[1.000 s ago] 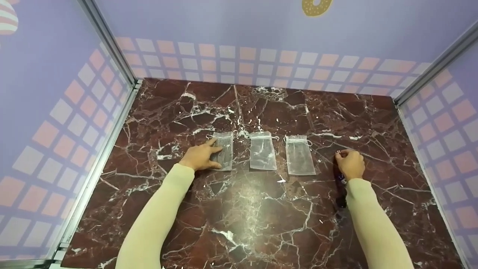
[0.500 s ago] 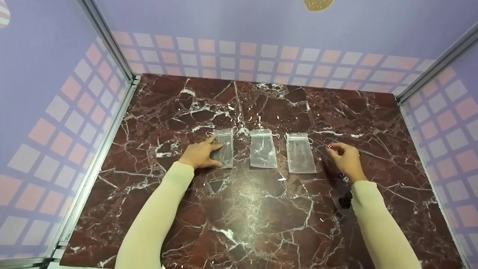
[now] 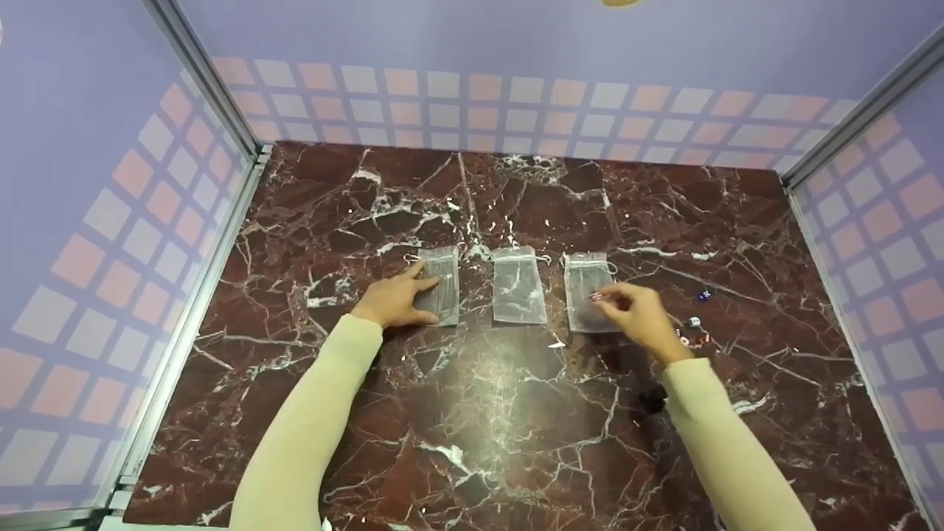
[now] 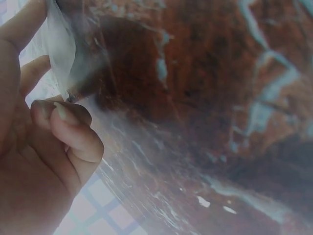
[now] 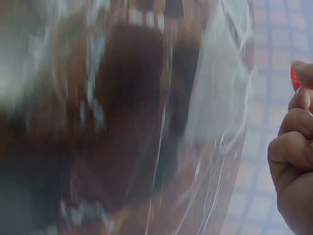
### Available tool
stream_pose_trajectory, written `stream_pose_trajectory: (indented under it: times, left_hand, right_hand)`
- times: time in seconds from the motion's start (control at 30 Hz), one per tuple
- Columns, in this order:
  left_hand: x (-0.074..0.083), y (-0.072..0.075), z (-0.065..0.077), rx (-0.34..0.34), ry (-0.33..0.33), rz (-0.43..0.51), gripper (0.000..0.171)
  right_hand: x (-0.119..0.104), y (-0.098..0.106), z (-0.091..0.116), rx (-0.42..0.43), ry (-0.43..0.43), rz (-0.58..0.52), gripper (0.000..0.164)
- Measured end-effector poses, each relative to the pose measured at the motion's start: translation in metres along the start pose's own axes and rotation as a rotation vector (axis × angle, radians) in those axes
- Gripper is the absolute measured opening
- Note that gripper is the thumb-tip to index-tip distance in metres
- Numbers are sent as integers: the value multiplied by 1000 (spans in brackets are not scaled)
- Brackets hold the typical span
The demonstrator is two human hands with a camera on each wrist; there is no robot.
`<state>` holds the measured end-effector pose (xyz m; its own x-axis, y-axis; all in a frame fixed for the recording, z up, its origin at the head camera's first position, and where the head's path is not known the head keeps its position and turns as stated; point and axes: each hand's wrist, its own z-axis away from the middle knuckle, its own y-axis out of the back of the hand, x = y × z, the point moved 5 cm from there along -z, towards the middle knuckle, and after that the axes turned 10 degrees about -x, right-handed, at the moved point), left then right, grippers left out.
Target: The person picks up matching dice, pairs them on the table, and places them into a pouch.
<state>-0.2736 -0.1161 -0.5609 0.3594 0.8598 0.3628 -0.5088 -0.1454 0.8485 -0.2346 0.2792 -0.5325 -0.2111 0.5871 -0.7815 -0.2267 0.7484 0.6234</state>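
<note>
Three sheer white drawstring pouches lie flat in a row in the head view. My left hand (image 3: 391, 301) rests on the left pouch (image 3: 447, 295), fingers spread over its edge. In the left wrist view two fingers bend inward beside the pouch's edge (image 4: 61, 46). Between the left and right ones lies the middle pouch (image 3: 518, 289). Above the right pouch (image 3: 582, 276) my right hand (image 3: 640, 316) pinches a small red die (image 5: 295, 77) between thumb and fingertip; its markings are too small to read. The right wrist view is blurred.
To the right of my right hand lie several small pieces, among them a blue one (image 3: 704, 294), a white one (image 3: 693, 322) and a red one (image 3: 702, 339). A dark object (image 3: 652, 400) shows by the right sleeve. Patterned walls border the marbled tabletop (image 3: 501, 428).
My right hand has lifted the red die and carried it left, from the right side of the table to above the right pouch. The left hand stays on the left pouch.
</note>
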Motion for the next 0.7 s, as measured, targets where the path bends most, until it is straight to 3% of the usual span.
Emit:
stream_pose_trajectory:
  times: [0.43, 0.53, 0.7]
  left_hand:
    - [0, -2, -3, -17, 14, 23, 85]
    - [-1, -2, -2, -14, 9, 21, 85]
    - [-1, -1, 1, -19, 4, 40, 83]
  right_hand:
    - [-43, -98, -3, -389, 94, 50, 18]
    - [-51, -116, -5, -426, 106, 65, 19]
    - [-57, -133, -8, -382, 157, 127, 15]
